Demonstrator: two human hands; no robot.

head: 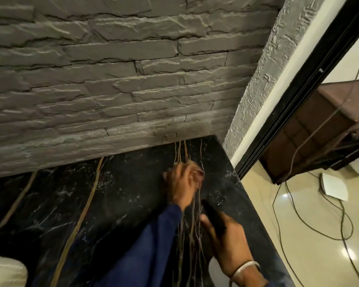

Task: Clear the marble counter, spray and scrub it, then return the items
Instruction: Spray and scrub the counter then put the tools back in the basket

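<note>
The black marble desk (116, 193) with its gold and white veins runs from the lower left toward the far right corner, where it meets the grey stone wall (112, 79); its long axis lies along that wall, and its right edge drops off to the cream floor (298, 235). The visible stretch of the top is bare of objects, so by my reading the clearing is done and this is the scrubbing step.

The left hand (181, 186), reaching out from a blue sleeve (137, 245), is pressed down on the marble near that far right corner, just short of the wall. It is smeared by motion; something reddish-brown shows bunched under the fingers — probably a cloth or scrubber, though the blur keeps me from being sure — and the hand appears curled around it. The right hand (228, 243), with a pale bangle at the wrist, sits closer to the body and near the desk's right edge, closed around a dark object (214, 218) that points up and away toward the other hand.

So the left hand is the one nearer the corner, and most of the unworked marble lies to its left, along the wall — a sweep that way seems the natural follow-on. Cables (294, 214) trail across the floor.
</note>
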